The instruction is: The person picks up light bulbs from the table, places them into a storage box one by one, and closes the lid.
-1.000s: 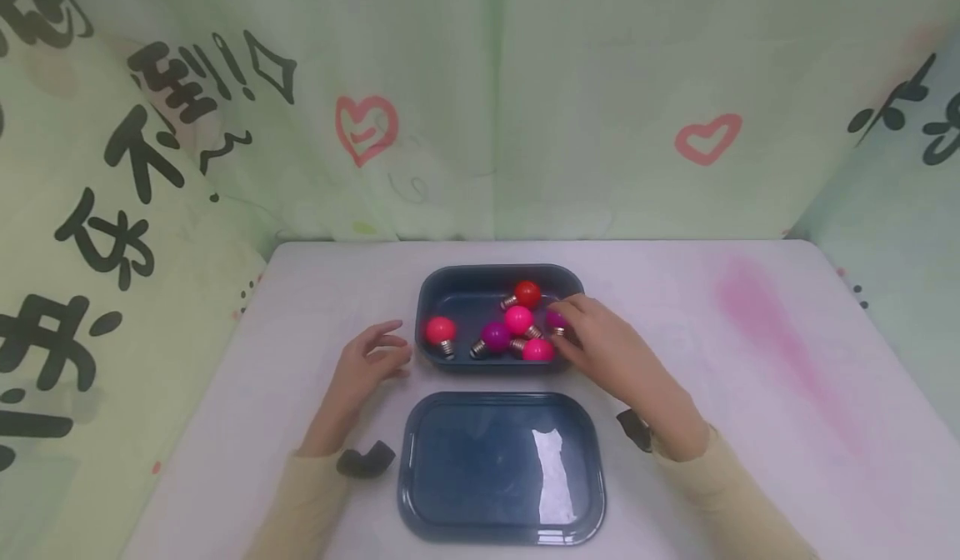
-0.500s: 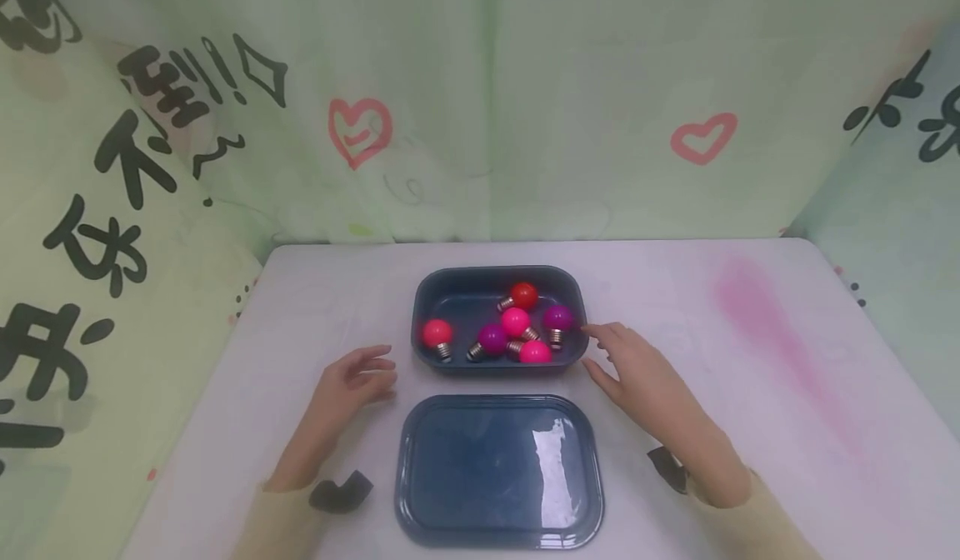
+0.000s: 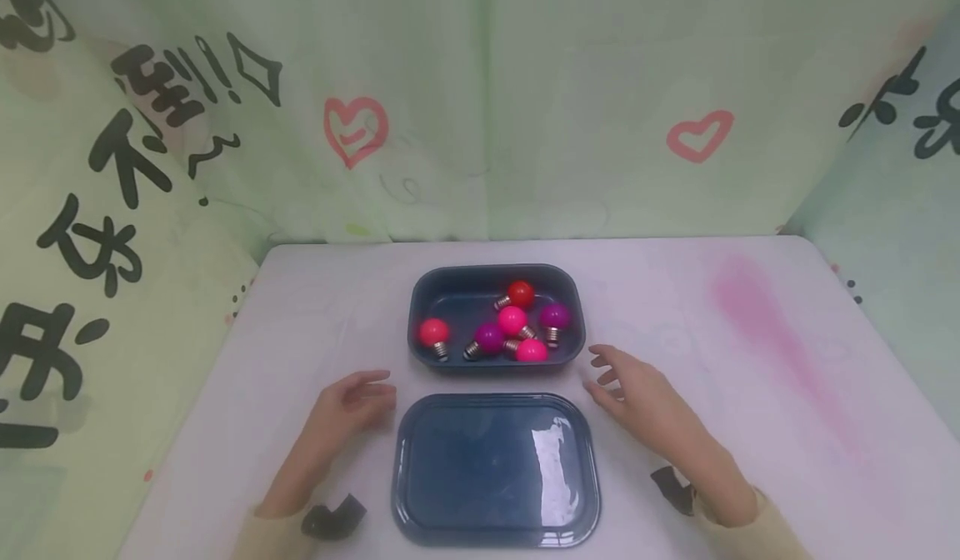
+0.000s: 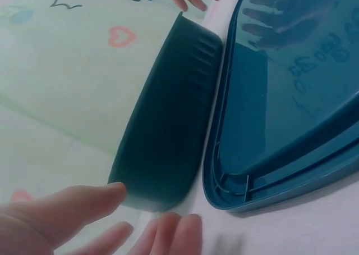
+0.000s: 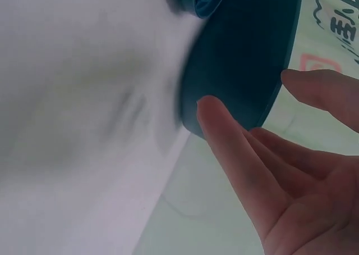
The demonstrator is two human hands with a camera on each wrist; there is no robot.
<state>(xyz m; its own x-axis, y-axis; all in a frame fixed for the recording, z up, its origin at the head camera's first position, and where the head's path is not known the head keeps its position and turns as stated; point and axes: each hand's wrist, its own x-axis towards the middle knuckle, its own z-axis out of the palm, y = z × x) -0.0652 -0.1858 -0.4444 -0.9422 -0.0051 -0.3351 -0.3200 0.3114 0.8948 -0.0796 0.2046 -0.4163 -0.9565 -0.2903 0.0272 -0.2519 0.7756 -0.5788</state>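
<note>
A dark blue box (image 3: 423,293) stands on the table with several small light bulbs lying in it. A coral-red bulb (image 3: 433,332) lies at its left end. Grouped toward the right are a red bulb (image 3: 521,293), two pink ones, a purple bulb (image 3: 489,337) and a second purple bulb (image 3: 554,317) nearest the right wall. My left hand (image 3: 352,406) hovers off the front left corner, fingers loosely bent and holding nothing. Beyond the front right corner is my right hand (image 3: 641,397), its fingers relaxed and spread. In the left wrist view, the box wall (image 4: 162,109) hides the bulbs.
In front of the box lies a flat, glossy dark blue lid (image 3: 487,468) with a raised rim, between my forearms. The white table (image 3: 315,293) has a pink stain on its right. Behind it hangs a pale green curtain (image 3: 555,127) with drawn hearts and writing.
My right hand has let go of the purple bulb at the box's right end and drawn back right and toward me. My left hand has also drawn back from the box.
</note>
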